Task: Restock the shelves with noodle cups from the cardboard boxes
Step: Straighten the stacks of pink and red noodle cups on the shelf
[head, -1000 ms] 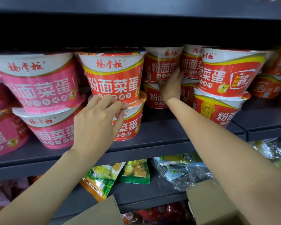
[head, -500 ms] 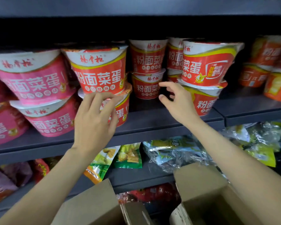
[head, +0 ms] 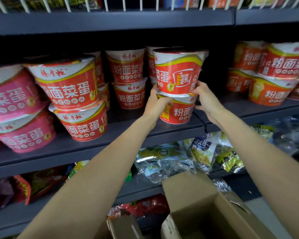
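Your left hand (head: 156,105) and right hand (head: 206,100) cup the base of the top red noodle cup (head: 178,73) from either side, fingers curled against it where it sits on the lower red cup (head: 177,111). Seat it squarely on that lid, keeping your grip low and even so the stack under your hands does not tip off the dark shelf (head: 97,145). More noodle cups stand stacked beyond and left of your hands; the open cardboard box (head: 212,214) waits below your right arm.
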